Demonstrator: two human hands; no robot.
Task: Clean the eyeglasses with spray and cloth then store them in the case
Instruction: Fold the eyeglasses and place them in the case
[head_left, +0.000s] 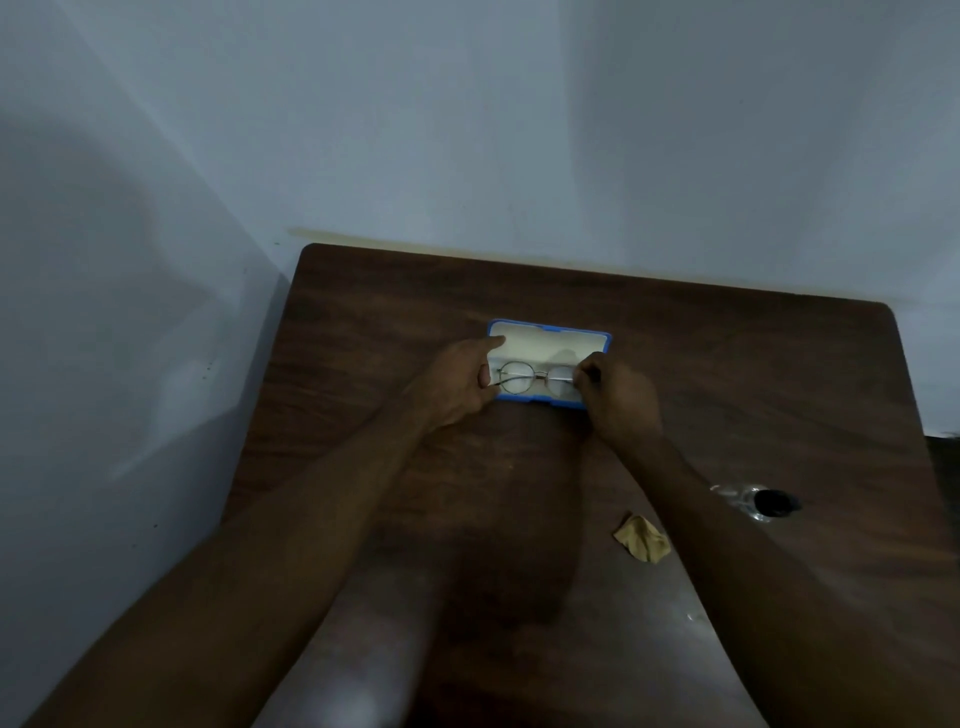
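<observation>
Round wire-framed eyeglasses (535, 375) lie in the open blue case (550, 336) with its pale lining, in the middle of the dark wooden table (727, 374). My left hand (457, 387) pinches the left end of the frame, its index finger stretched along the case's left rim. My right hand (618, 397) grips the right end of the frame with curled fingers. A crumpled tan cloth (641, 538) lies on the table near my right forearm. The clear spray bottle (756, 501) with a black cap lies on its side further right.
The table stands against a pale wall at the back and close to a wall on the left. Its right edge runs down near the spray bottle. Bare wood lies between my forearms and behind the case.
</observation>
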